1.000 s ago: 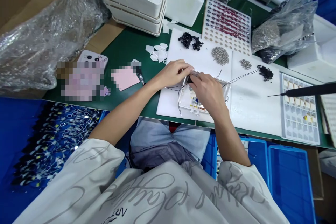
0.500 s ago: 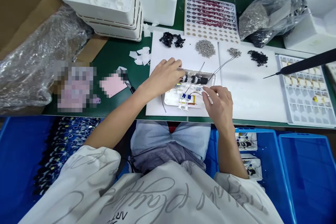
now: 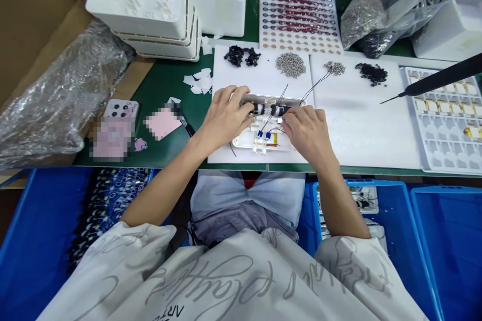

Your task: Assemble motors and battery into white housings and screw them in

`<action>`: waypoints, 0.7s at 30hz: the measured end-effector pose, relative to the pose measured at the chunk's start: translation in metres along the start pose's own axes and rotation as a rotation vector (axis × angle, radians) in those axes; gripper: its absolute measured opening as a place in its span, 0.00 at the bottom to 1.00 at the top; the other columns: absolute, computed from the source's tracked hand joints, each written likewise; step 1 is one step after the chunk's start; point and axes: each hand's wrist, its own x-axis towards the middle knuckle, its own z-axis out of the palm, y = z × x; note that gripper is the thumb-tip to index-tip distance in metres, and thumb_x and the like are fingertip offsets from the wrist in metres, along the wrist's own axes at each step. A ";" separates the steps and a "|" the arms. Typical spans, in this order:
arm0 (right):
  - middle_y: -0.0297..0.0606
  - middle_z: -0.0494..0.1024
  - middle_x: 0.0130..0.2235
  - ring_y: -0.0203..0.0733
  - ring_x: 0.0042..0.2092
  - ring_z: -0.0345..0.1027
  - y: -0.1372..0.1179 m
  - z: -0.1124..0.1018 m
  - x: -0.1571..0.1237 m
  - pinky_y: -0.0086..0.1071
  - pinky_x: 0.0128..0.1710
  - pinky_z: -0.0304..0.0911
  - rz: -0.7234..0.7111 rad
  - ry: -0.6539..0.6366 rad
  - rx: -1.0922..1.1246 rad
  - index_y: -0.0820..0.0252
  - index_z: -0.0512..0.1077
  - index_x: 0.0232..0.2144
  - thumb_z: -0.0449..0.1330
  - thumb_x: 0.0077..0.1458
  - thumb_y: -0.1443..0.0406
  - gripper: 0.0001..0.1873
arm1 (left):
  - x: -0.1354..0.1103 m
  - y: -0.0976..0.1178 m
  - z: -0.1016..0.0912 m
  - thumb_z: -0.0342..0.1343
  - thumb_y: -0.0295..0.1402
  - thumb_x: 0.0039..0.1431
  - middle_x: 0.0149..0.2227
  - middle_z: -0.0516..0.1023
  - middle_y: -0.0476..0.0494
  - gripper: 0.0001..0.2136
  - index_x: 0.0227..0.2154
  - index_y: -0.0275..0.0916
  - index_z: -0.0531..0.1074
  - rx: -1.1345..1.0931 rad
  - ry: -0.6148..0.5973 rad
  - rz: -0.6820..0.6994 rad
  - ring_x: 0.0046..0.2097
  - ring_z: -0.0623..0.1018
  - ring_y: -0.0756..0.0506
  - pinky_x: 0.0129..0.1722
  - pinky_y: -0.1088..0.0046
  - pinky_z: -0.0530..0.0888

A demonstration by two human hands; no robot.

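Note:
A white plastic housing (image 3: 263,144) lies flat on a white board (image 3: 241,155), holding wired electronics. Along its far side run black cylindrical parts (image 3: 266,109), which my left hand (image 3: 226,116) grips with its fingertips. My right hand (image 3: 307,133) presses in from the right, its fingertips on a small white part (image 3: 280,120) next to the cylinders. Two small blue connectors (image 3: 263,135) and a small yellow cell (image 3: 274,139) sit uncovered inside the housing. Thin black wires (image 3: 315,84) rise from it towards the far right. My hands hide the housing's left end.
Small parts lie in piles on the boards: black rubber pieces (image 3: 241,55), silver screws (image 3: 290,64) and black rings (image 3: 371,73). A black-handled tool (image 3: 433,80) lies over a plastic tray (image 3: 444,130) at right. Stacked white trays (image 3: 143,10) stand far left; blue crates (image 3: 376,210) sit below the bench.
My right hand has moved up and left from the housing's near edge onto the parts beside the cylinders. My left fingers have closed further over the cylinders. The housing stays flat.

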 end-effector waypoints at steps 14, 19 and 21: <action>0.40 0.80 0.48 0.45 0.50 0.63 0.013 0.002 0.001 0.39 0.51 0.47 -0.109 -0.058 -0.032 0.60 0.72 0.45 0.42 0.77 0.63 0.19 | -0.001 0.009 0.008 0.60 0.29 0.68 0.68 0.68 0.30 0.07 0.41 0.36 0.83 0.071 -0.029 -0.017 0.67 0.69 0.27 0.66 0.39 0.70; 0.41 0.80 0.49 0.48 0.53 0.64 0.018 0.006 0.000 0.40 0.52 0.48 -0.076 -0.048 0.017 0.59 0.73 0.54 0.50 0.75 0.60 0.15 | -0.002 0.007 0.010 0.61 0.30 0.67 0.68 0.68 0.31 0.05 0.42 0.40 0.82 -0.050 -0.007 -0.056 0.69 0.66 0.27 0.67 0.37 0.67; 0.41 0.80 0.49 0.48 0.53 0.64 0.016 0.005 0.003 0.40 0.52 0.48 -0.060 -0.062 0.017 0.60 0.73 0.52 0.51 0.74 0.61 0.15 | -0.003 0.006 0.011 0.62 0.31 0.67 0.68 0.67 0.32 0.05 0.43 0.40 0.81 -0.087 0.004 -0.072 0.69 0.66 0.28 0.68 0.38 0.66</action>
